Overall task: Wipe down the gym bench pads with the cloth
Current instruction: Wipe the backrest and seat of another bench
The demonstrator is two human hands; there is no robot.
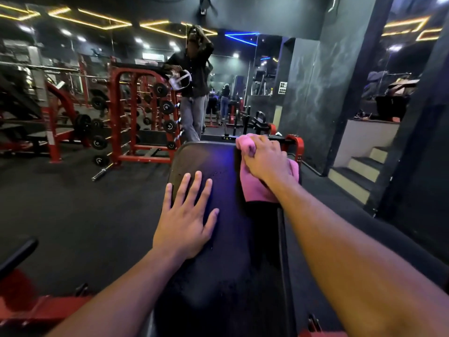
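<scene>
Black bench pad [226,239] runs lengthwise away from the camera, far end rounded. Its left long edge is exposed, with bare dark rubber floor [85,215] beside it out to the red weight rack [143,113]. Along the pad's right long edge sits a narrow dark gap, then a second black padded surface. Beyond the pad's far end: red frame tube [295,144] just past the corner, more machines farther back.

Left hand [187,220] lies flat on the pad near its left edge, fingers straight and spread, palm down, holding nothing. The little finger sits at the pad's left rim.

Right hand [264,159] is at the pad's far right corner, fingers curled around a pink cloth [255,188] and gripping it. A bunched part of the cloth sticks up past the knuckles at the far end; the rest hangs below the wrist and drapes over the pad's right edge. The cloth touches the pad there.

The 2 hands are well apart, left nearer the camera, right farther along the pad. The pad's middle strip between them is uncovered and shows a blue sheen with small specks.

A person [194,93] stands beyond the pad's far end, next to the weight rack. Steps [359,166] rise to the right of the pad.
</scene>
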